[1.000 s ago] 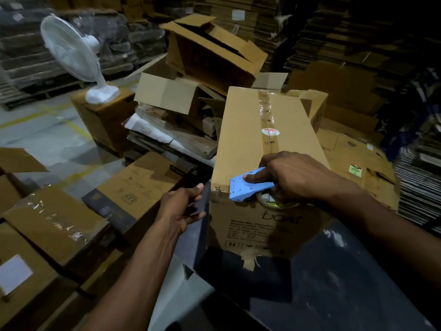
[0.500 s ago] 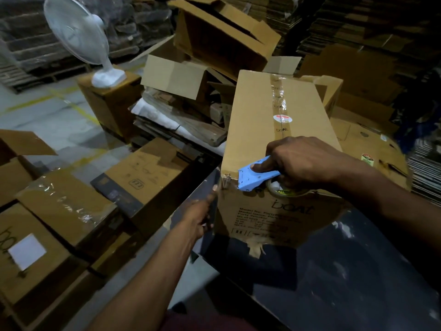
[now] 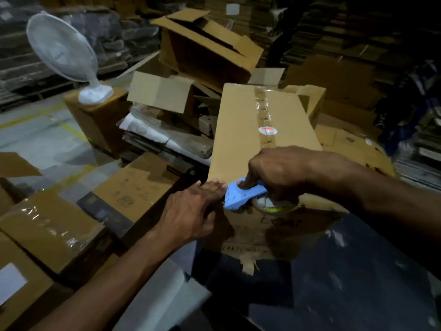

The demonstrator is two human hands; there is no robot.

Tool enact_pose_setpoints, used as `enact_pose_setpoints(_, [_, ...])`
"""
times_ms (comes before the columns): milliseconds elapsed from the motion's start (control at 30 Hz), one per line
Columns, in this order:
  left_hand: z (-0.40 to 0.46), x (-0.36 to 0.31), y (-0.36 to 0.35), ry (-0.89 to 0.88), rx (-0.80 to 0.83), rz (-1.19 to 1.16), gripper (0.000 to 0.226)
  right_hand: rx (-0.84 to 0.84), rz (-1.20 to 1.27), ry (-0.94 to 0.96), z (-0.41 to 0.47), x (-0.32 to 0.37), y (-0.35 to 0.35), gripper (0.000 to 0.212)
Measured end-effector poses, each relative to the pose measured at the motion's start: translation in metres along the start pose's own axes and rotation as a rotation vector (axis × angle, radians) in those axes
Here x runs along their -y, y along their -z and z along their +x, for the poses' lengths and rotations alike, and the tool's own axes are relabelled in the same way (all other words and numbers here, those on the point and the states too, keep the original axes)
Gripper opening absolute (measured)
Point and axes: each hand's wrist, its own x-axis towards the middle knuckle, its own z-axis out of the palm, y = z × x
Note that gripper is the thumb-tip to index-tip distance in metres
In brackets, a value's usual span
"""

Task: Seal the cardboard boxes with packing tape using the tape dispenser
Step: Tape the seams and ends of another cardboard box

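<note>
my left hand point(image 3: 191, 211) is lying flat, fingers straight, pressing the near top corner of the long brown cardboard box point(image 3: 250, 139). just beside it my right hand point(image 3: 281, 173) is gripping the light blue plastic tape dispenser point(image 3: 241, 193) against that box's near edge, and i'm seeing a white table fan point(image 3: 64, 56) standing on another box far left.

At frame centre a long closed brown cardboard box point(image 3: 260, 130) rests on a dark tabletop point(image 3: 346, 271). A blue plastic tape dispenser point(image 3: 241, 195) sits at its near edge, under the right hand point(image 3: 284, 173); the left hand point(image 3: 191, 211) touches the box's lower-left corner. Upper left, a white table fan point(image 3: 64, 56) stands on a small brown carton point(image 3: 95, 115).
</note>
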Motion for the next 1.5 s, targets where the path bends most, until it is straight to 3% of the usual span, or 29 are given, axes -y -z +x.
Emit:
enact_pose_setpoints(433, [0.001,-0.017,0.009,0.042,0.026,0.090,0.070,0.102,0.022,-0.134,-0.038,-0.033,-0.015,0.055])
enact_pose_setpoints(567, [0.010,-0.032,0.007,0.000,0.055,0.272,0.061,0.100,-0.006,-0.144,-0.048,-0.033,-0.016,0.062])
enact_pose_setpoints(667, [0.020,-0.046,-0.022,-0.105,0.052,0.426,0.073,0.081,-0.043,-0.085,-0.051,-0.029,-0.015,0.067])
enact_pose_setpoints(933, [0.031,-0.027,-0.052,-0.234,-0.210,0.329,0.038,0.011,0.000,-0.099,-0.044,-0.019,-0.015,0.053])
enact_pose_setpoints(1100, [0.033,-0.015,-0.046,-0.205,-0.176,0.281,0.065,0.048,0.024,-0.139,-0.043,-0.030,-0.020,0.050])
enact_pose_setpoints(1200, [0.034,-0.017,-0.047,-0.200,-0.169,0.284,0.068,0.112,0.054,-0.207,-0.066,-0.057,-0.032,0.044])
enact_pose_setpoints(1300, [0.034,-0.019,-0.049,-0.203,-0.206,0.277,0.067,0.161,0.078,-0.225,-0.091,-0.074,-0.037,0.053])
enact_pose_setpoints(1500, [0.032,-0.017,-0.051,-0.189,-0.193,0.235,0.069,0.101,0.095,-0.175,-0.096,-0.077,-0.045,0.057])
